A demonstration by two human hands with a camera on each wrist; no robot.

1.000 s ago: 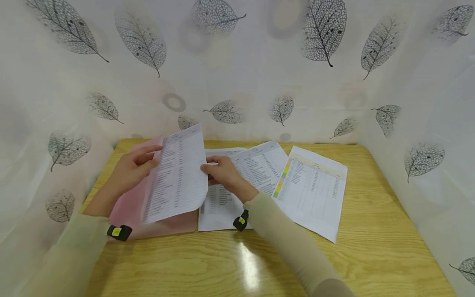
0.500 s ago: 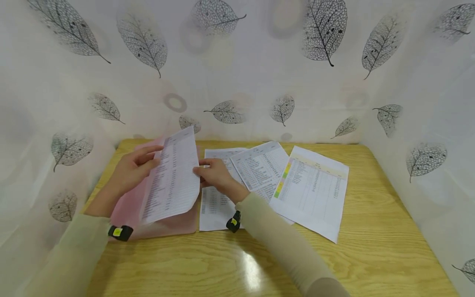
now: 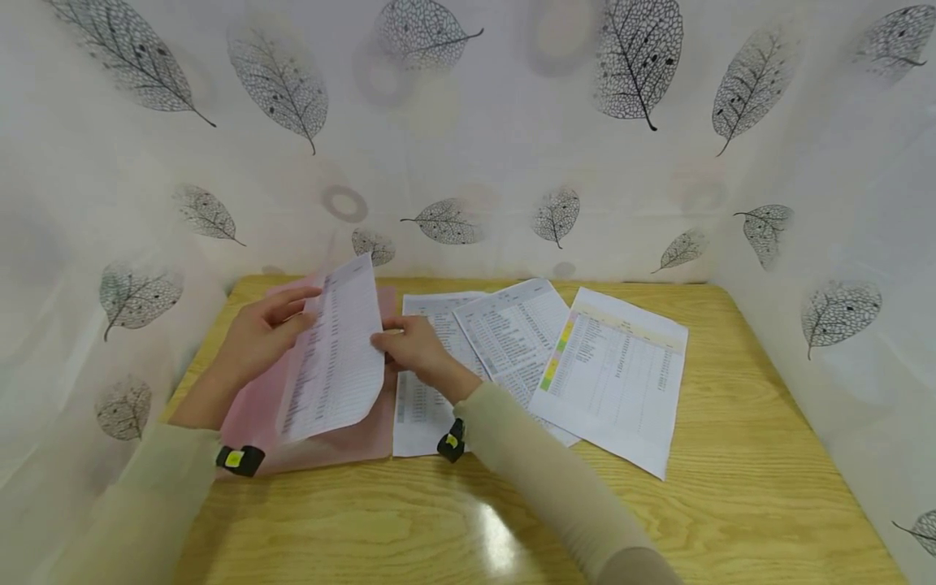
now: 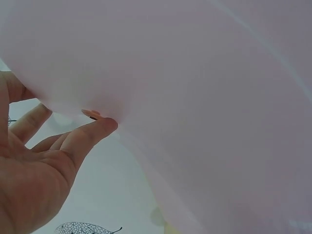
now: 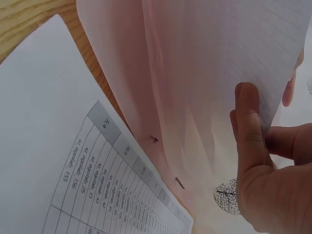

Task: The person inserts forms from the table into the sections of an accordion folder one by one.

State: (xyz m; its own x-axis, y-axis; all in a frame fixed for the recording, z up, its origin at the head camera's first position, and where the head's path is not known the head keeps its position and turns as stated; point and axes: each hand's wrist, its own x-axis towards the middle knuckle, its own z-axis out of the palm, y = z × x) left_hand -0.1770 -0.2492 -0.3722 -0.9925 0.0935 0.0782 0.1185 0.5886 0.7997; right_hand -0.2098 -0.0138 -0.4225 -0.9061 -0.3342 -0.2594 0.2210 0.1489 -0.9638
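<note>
My left hand (image 3: 256,341) pinches the raised edge of a translucent pink folder (image 3: 332,457), its thumb against the film (image 4: 195,97) in the left wrist view. A printed sheet of paper (image 3: 332,357) stands tilted over the folder, partly inside its lifted flap. My right hand (image 3: 420,349) grips that sheet's right edge between thumb and fingers. In the right wrist view the thumb lies on the sheet (image 5: 273,44), and the folder's lower layer (image 5: 112,58) spreads beneath. The sheet's left edge is hidden behind the flap.
Right of the folder lie three more printed sheets: a left one (image 3: 420,431), a slanted middle one (image 3: 512,325) and one with a coloured strip (image 3: 614,390). They overlap on the wooden table (image 3: 366,520). A leaf-patterned curtain (image 3: 483,154) encloses the table's back and sides.
My right hand has moved left with the sheet, bringing it further over the folder and under the flap. My left hand has stayed nearly still, holding the folder's edge.
</note>
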